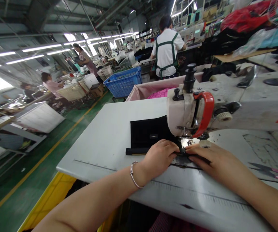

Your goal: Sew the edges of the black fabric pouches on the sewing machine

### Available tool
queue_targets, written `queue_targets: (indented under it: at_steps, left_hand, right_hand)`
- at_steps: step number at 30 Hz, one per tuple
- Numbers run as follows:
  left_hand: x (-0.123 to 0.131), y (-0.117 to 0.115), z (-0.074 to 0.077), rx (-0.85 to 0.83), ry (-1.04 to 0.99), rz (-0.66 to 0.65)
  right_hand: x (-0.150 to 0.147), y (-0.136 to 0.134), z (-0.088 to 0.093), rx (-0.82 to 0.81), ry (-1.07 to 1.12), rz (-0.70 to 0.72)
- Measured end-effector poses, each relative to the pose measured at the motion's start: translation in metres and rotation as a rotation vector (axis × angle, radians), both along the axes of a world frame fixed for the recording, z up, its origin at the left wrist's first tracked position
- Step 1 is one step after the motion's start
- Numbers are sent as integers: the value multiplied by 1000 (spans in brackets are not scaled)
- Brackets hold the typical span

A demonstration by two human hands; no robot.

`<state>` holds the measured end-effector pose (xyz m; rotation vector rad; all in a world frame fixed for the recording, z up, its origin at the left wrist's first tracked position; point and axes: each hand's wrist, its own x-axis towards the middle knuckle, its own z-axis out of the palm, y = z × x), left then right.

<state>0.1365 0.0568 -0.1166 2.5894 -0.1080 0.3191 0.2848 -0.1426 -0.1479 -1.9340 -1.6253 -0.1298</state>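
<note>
Fingertips are sitting very close to the needle area of the sewing machine (192,112), and that is where the main risk is lying. The left hand (162,156) is resting palm down with fingers curled loosely, pressing the black fabric piece (148,133) flat on the table (105,141) just left of the presser foot; it is pinning the cloth, not gripping it. The right hand (212,159) is lying flat and mostly open, fingers pointing left along a dark strip, tips nearly meeting the left hand under the machine head. The needle itself is hidden behind the head. If either hand is creeping further in, a finger could be getting caught. Uneven pressure from the two hands could be skewing the seam. Scissors (274,170) are lying at the right, well apart.
</note>
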Motion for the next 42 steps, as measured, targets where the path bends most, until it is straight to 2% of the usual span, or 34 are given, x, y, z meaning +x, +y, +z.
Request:
queue_targets:
  at_steps: [4, 10, 16, 23, 42]
  left_hand:
    - [-1, -3, -3, 9, -42, 29]
    - [11, 5, -4, 4, -29, -6]
    - [20, 12, -4, -20, -43, 17]
    - [28, 16, -6, -17, -34, 33]
    - [29, 14, -2, 1, -58, 68]
  right_hand:
    - [3, 1, -7, -12, 6, 4]
    - [0, 2, -4, 20, 3, -16]
    - [1, 5, -8, -9, -40, -79]
    - [0, 10, -1, 67, -82, -82]
    - [-3, 15, 4, 43, -151, -117]
